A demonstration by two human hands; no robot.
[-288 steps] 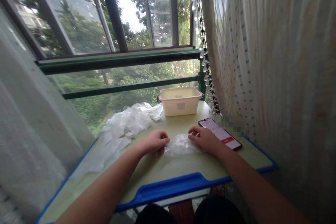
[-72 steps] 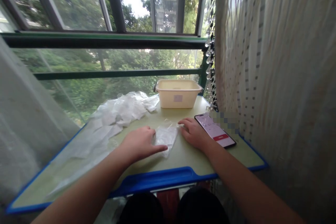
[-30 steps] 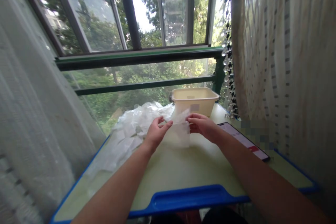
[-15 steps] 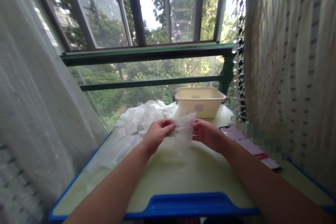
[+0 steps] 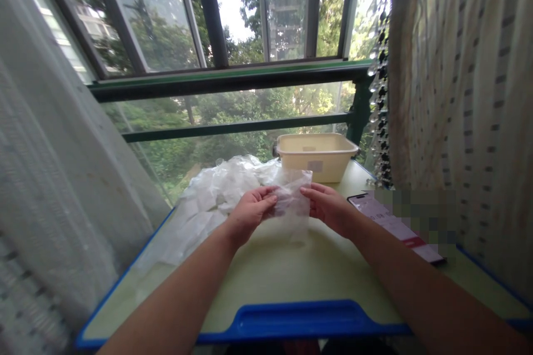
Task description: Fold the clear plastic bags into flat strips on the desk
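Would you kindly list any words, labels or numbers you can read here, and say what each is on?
None can be read.
Sticker on the cream tub: looks blank or too small to read.
Phone screen: lines of text and a red bar, too blurred to read.
Clear plastic bag between the hands: no print visible.

No text, brand or number can be read anywhere in the frame. The cream bin [image 5: 315, 154] right of centre carries a small pale label [image 5: 315, 166] on its front wall, but it is blank or too small to make out. The phone [image 5: 395, 226] at right centre shows a lit screen with a red bar; its lines are too small and partly pixelated
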